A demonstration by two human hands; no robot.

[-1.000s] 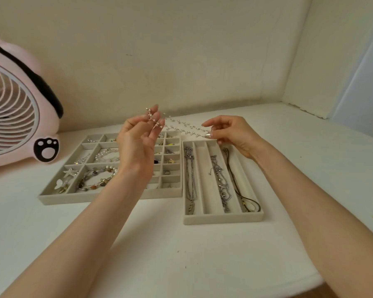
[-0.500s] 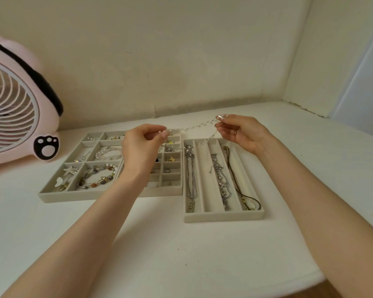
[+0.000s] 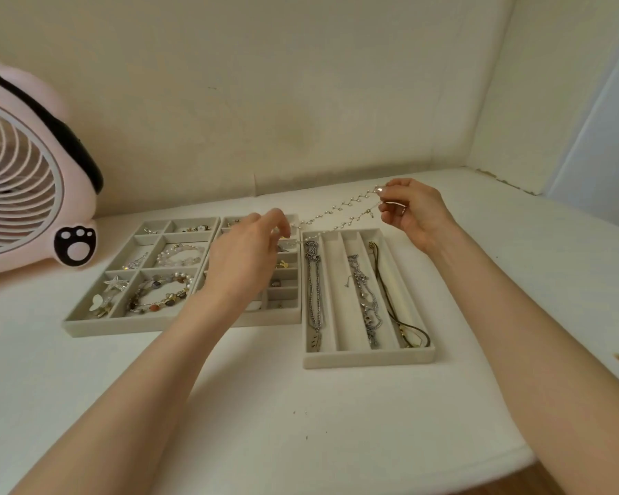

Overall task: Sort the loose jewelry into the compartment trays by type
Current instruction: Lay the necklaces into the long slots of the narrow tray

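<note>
Both hands pinch a beaded chain necklace (image 3: 340, 211) by its ends: the right hand (image 3: 413, 212) grips one end between thumb and fingertips, raised beyond the long-slot tray (image 3: 368, 358), while the left hand (image 3: 245, 253) nips the other end low over the small-compartment tray (image 3: 272, 317). The doubled strand hangs stretched between them, probably so it stays untangled and can be laid lengthwise into the empty second slot, beside the silver chains (image 3: 314, 280). The left hand covers several small compartments, so their contents cannot be made out; the necklace's clasp is too fine to distinguish.
</note>
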